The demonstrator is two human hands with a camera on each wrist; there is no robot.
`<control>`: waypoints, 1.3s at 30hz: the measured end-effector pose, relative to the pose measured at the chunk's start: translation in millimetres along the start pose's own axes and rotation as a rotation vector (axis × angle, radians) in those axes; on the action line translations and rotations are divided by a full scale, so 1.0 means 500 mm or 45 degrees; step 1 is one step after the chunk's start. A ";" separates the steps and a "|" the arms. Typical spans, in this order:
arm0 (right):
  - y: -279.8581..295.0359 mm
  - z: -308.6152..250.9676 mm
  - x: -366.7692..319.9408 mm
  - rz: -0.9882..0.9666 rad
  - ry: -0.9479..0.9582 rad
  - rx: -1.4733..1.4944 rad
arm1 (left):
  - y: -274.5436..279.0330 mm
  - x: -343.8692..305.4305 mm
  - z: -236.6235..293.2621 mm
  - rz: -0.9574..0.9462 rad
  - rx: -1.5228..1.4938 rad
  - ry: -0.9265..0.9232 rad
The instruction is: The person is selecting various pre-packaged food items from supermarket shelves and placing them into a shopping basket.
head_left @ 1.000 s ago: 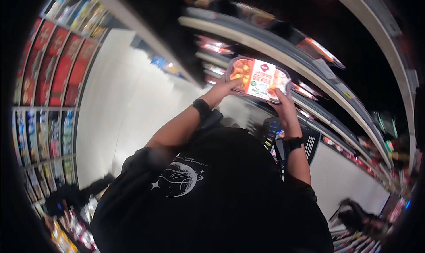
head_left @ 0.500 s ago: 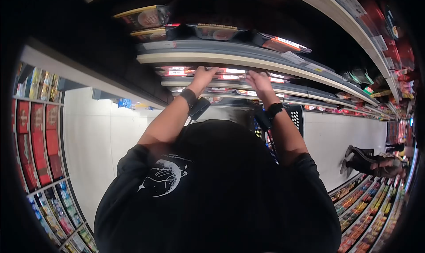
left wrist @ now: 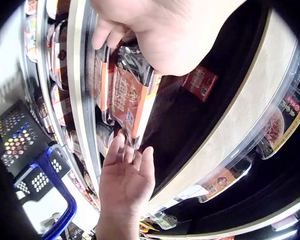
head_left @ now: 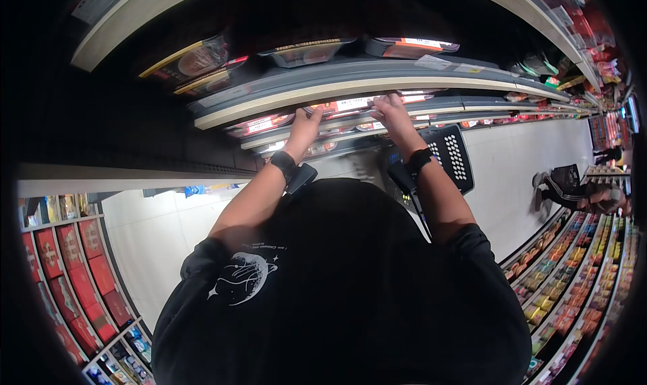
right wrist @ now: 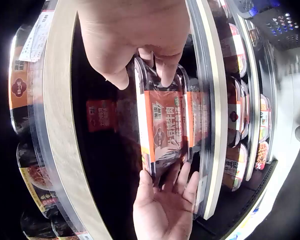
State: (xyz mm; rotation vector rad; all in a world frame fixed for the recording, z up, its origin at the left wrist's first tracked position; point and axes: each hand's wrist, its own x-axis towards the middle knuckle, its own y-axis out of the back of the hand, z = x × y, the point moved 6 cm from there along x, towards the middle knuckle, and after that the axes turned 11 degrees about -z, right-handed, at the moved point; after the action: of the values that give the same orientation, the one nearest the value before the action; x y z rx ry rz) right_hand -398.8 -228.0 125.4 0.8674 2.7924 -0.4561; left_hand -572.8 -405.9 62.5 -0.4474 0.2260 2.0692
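A wrapped ready-meal tray (right wrist: 162,120) with a red-orange sleeve lies on a shelf, a second similar pack (right wrist: 194,117) right beside it. Both hands frame its ends. My left hand (head_left: 306,130) is at one short end; its fingers, extended, touch the tray's lower end in the right wrist view. Around the other end is my right hand (head_left: 396,120), loosely spread, with fingertips (left wrist: 121,142) touching the wrapping in the left wrist view. Each hand wears a dark wrist strap. The tray's underside is hidden.
A shelf board (head_left: 290,98) with price labels runs just above the hands, with more meal packs (head_left: 310,50) on it. A dark perforated basket (head_left: 448,159) stands below on the right. Two people (head_left: 563,186) are farther down the aisle at right.
One second ago both hands held a meal tray up in front of the shelves. Since then they have gone in between the shelves, where they now touch a tray. The head view has turned slightly.
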 end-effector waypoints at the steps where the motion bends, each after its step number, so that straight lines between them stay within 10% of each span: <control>1: -0.009 -0.005 -0.010 0.002 0.017 0.022 | 0.004 0.001 -0.003 0.002 0.028 -0.007; 9: 0.177 0.107 -0.255 0.440 -0.153 -1.556 | 0.015 -0.004 0.025 -0.014 0.036 -0.166; 16: 0.168 0.181 -0.518 0.836 -0.258 -1.609 | 0.029 0.005 -0.024 -0.197 -0.014 -0.465; 27: 0.167 0.118 -0.590 1.406 -0.221 -1.997 | 0.100 -0.121 -0.327 -0.536 0.520 0.106; 31: 0.289 0.229 -0.599 1.065 -0.433 -0.903 | 0.055 -0.205 -0.300 -0.475 0.656 0.126; 39: 0.140 0.256 -0.583 0.533 -0.468 -1.085 | -0.049 -0.317 -0.310 -0.506 0.549 0.121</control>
State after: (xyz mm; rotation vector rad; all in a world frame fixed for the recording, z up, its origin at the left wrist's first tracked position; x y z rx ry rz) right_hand -111.0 -368.5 64.8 0.9609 2.0508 0.5480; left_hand -444.2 -570.6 -15.0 -0.2955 0.5784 1.5573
